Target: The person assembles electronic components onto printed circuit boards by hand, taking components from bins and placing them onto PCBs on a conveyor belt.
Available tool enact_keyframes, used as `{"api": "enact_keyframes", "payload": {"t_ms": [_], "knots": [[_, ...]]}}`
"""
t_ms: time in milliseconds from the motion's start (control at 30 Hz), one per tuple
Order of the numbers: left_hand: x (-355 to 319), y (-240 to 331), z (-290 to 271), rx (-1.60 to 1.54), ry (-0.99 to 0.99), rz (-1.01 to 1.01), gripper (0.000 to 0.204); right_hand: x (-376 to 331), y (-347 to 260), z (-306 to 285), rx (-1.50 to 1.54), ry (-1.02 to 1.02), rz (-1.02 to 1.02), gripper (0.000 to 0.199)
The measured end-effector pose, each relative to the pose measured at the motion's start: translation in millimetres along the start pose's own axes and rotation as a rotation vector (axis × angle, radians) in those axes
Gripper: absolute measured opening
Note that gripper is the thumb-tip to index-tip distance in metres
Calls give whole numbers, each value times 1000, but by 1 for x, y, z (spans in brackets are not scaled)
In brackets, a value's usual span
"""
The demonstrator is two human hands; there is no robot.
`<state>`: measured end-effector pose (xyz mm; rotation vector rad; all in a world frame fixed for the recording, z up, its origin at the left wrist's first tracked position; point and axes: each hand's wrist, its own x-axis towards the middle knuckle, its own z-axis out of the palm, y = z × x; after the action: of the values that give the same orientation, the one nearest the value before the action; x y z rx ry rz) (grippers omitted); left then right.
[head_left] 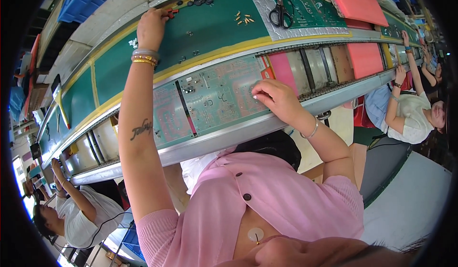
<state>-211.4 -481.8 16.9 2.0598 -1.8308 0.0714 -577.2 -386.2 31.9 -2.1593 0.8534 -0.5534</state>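
- reaching to eleven o'clock, the left hand point(151, 29), fingers bent, is at small red parts point(173, 13); any grip cannot be told.
- at two o'clock, the right hand point(278, 98) curls loosely over a green circuit board point(219, 113), its hold unclear.
- the board lies near centre, toward twelve; black-handled scissors point(280, 10) rest at one o'clock.

Left hand point(151, 26): fingertips partly hidden, grip on red parts point(172, 13) unclear
Right hand point(279, 97): contents, if any, too small to tell
Left circuit board point(169, 112): partly behind left forearm point(138, 100)
Far-left blue crate point(78, 2): cut off above
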Motion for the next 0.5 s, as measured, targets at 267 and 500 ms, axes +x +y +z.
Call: {"api": "enact_keyframes", "payload": {"t_ms": [267, 500], "knots": [[-5, 4, -7, 249, -19, 111, 16, 9, 0, 1, -70, 25, -16, 12], [-37, 46, -42, -347, 70, 51, 18, 10, 1, 1, -98, 0, -27, 13]]}}
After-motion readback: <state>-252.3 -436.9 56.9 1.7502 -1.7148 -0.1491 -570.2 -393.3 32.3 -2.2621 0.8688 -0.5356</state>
